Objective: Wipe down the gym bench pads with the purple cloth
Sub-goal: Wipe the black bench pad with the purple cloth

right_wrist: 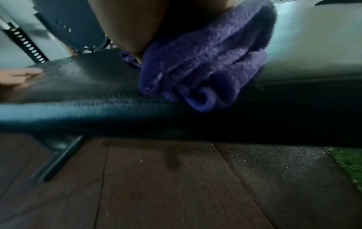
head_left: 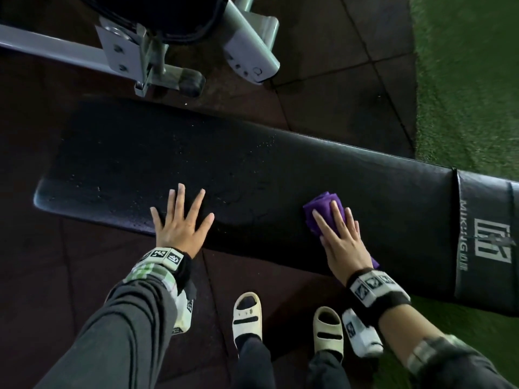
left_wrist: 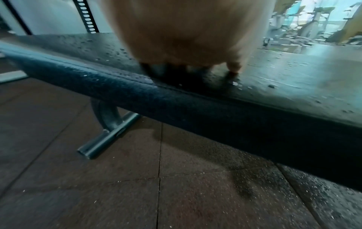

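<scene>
From the head view, my left hand [head_left: 179, 223] lies flat, fingers spread, on the wet black bench pad [head_left: 252, 169]. My right hand [head_left: 341, 240], well apart, presses the bunched purple cloth [head_left: 323, 206] with straight fingers. The left wrist view shows droplets [left_wrist: 117, 51] beside my palm. The right wrist view shows the cloth at the pad's near edge beneath my hand.
</scene>
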Action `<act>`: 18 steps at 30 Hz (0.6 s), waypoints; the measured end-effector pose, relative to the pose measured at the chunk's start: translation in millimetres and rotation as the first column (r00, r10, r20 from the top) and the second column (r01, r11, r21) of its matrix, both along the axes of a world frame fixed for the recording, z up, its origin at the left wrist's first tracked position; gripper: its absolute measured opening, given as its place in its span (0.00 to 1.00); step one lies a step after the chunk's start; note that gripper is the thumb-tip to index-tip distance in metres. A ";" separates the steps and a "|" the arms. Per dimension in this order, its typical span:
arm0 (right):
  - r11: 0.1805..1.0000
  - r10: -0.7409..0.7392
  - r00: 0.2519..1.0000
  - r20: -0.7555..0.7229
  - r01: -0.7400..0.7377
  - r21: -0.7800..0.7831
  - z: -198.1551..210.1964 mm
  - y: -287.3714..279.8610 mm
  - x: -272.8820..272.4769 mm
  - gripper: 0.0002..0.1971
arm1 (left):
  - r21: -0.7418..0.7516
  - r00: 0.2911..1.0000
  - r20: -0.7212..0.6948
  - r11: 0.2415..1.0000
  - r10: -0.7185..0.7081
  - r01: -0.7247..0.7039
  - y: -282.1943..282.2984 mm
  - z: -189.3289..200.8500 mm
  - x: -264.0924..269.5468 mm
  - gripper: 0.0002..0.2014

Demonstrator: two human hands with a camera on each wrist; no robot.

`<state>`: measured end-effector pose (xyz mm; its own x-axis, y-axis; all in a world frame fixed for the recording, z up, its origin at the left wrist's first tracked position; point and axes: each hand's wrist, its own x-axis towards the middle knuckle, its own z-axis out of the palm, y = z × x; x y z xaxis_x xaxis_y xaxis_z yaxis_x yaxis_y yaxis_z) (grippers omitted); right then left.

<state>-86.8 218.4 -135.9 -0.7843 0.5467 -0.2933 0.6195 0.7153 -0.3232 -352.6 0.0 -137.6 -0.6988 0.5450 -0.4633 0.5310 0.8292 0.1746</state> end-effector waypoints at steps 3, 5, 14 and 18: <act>0.999 -0.053 0.998 0.038 0.053 -0.009 2.8 4.5 -51.2 0.31 | -0.028 0.998 0.030 0.998 -0.052 0.053 -2.0 -2.7 -3.5 0.31; 1.000 -0.013 0.999 0.033 0.014 -0.025 4.2 -2.7 -86.1 0.30 | -0.028 0.997 0.049 0.998 -0.052 0.053 -1.5 -2.9 -3.4 0.31; 0.768 0.618 0.772 0.149 -0.633 0.096 -1.0 -82.0 -51.2 0.52 | -0.131 0.980 0.191 0.987 -0.063 0.089 1.8 4.4 -12.1 0.31; 0.842 0.513 0.843 0.163 -0.531 0.096 3.4 -50.5 -7.5 0.60 | -0.128 0.973 0.217 0.986 -0.076 0.106 2.9 7.3 -12.2 0.30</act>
